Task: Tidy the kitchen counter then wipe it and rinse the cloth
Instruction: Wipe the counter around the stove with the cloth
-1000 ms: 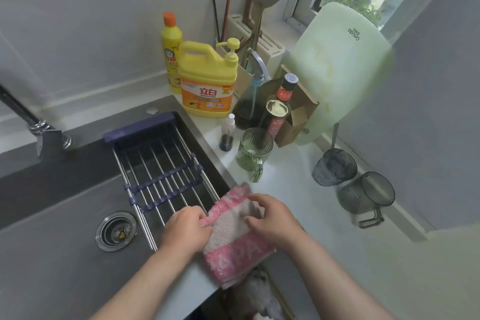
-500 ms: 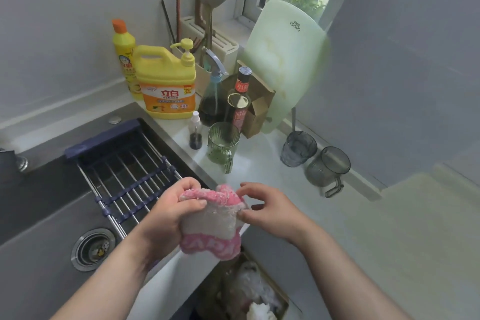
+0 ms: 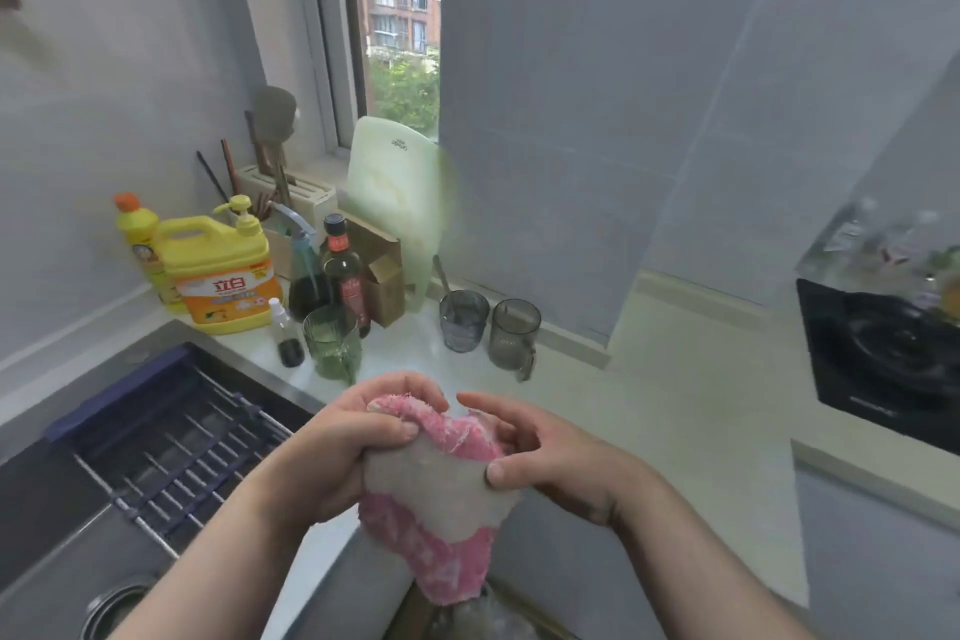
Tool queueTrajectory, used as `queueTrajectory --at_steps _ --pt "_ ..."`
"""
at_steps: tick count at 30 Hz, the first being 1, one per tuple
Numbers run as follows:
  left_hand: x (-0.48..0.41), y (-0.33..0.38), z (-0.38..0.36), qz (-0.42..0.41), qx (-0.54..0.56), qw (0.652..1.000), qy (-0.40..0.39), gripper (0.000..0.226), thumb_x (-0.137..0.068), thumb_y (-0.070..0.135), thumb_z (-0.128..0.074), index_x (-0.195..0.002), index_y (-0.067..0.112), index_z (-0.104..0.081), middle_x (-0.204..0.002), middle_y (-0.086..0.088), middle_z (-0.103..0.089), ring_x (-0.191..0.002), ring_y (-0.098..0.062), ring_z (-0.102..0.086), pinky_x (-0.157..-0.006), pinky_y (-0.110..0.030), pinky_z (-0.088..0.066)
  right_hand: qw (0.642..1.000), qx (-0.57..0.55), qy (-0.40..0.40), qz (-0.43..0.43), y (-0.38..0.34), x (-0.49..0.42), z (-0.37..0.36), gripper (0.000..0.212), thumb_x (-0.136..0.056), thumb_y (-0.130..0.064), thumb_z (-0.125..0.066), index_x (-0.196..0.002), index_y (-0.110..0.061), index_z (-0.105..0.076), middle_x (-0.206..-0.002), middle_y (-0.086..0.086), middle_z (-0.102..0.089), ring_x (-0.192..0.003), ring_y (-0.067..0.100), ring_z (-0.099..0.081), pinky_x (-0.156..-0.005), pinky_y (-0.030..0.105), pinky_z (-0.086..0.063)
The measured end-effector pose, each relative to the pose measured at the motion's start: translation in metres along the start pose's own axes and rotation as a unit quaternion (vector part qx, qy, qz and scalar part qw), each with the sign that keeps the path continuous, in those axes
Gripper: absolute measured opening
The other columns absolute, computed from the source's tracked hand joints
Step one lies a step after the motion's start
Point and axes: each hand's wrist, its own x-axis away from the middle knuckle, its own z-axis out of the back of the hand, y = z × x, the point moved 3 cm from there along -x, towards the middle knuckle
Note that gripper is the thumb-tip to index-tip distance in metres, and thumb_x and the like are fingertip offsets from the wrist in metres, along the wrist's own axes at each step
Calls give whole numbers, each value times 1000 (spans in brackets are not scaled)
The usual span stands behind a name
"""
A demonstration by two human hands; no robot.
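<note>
A person is holding a pink and white cloth (image 3: 436, 483) in the air over the 6 o'clock edge of the pale surface (image 3: 649, 405), with the sink (image 3: 62, 509) at 8 o'clock. The left grip (image 3: 343, 447) is clenching the cloth's upper fold. The right grip (image 3: 550, 457) is pinching its other side between thumb and fingers. A green glass (image 3: 332, 343) is standing uncleared at 12 o'clock. A wiping sweep there could easily be knocking it over.

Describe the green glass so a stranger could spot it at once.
Start at the sink: on the white counter right of its rim stands a cluster of bottles. The green glass is frontmost there: ribbed and green, unlike the two grey cups further right.
</note>
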Motion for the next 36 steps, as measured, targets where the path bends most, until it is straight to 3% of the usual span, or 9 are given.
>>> queueTrajectory --at_steps 4,10,14,18,20,25,29,33,36 --pt "-7 -7 -67 10 -28 999 -39 31 -52 1 -72 -84 2 -70 -79 -23 -63 -67 -29 -64 -65 -34 -57 992 -117 29 36 9 73 17 66 -65 -28 -83 -120 -1 -58 -113 14 -63 -104 26 -60 -91 34 -48" --pt "-21 -26 -154 5 -69 996 -65 44 -44 10 -90 -82 6 -69 -79 -21 -64 -66 -29 -63 -66 -36 -56 976 -146 123 107 23 179 44 36 -59 -20 -86 -83 -10 -62 -81 5 -63 -75 17 -59 -68 23 -47" --pt "-24 -40 -206 -18 -111 993 -37 31 -55 9 -82 -84 12 -71 -83 -22 -66 -70 -30 -64 -63 -34 -56 935 -156 281 152 25 244 63 38 -57 -15 -81 -86 -3 -60 -76 9 -65 -67 16 -62 -60 22 -49" --pt "-21 -52 -251 -51 -148 987 -15 25 -60 15 -77 -85 18 -73 -86 -21 -67 -75 -31 -61 -75 -41 -50 864 2 470 181 23 302 76 30 -68 -18 -75 -95 -27 -65 -95 -3 -67 -76 11 -63 -67 24 -48" --pt "-21 -57 -272 -73 -139 988 -11 19 -66 9 -72 -83 17 -73 -85 -20 -66 -74 -30 -60 -76 -42 -50 857 33 480 186 20 324 74 31 -74 -12 -75 -95 -31 -65 -93 2 -65 -67 18 -59 -60 28 -49" --pt "-21 -72 -320 -90 -117 989 -21 34 -85 -12 -56 -76 17 -72 -72 -14 -66 -60 -22 -62 -54 -29 -55 857 92 485 149 17 366 67 41 -63 -21 -78 -96 -43 -70 -98 -9 -71 -83 13 -70 -70 28 -57" --pt "-20 -83 -354 -87 -94 991 -47 39 -84 -13 -54 -71 19 -72 -70 -14 -66 -58 -21 -60 -53 -29 -54 837 122 518 129 19 400 69 35 -74 -14 -80 -103 -31 -69 -99 -5 -71 -81 5 -69 -71 20 -53" --pt "-21 -96 -383 -72 -87 990 -87 38 -84 -13 -54 -72 19 -72 -73 -15 -65 -61 -24 -60 -56 -32 -53 852 35 505 137 23 434 64 13 -87 -4 -67 -99 -10 -65 -75 23 -70 -55 32 -67 -45 37 -55" --pt "-22 -106 -403 -71 -112 984 -119 34 -77 -12 -66 -76 21 -72 -74 -16 -66 -61 -25 -60 -55 -31 -52 832 -14 536 139 33 456 67 15 -84 -19 -68 -98 -14 -62 -64 28 -65 -50 38 -64 -46 36 -48"
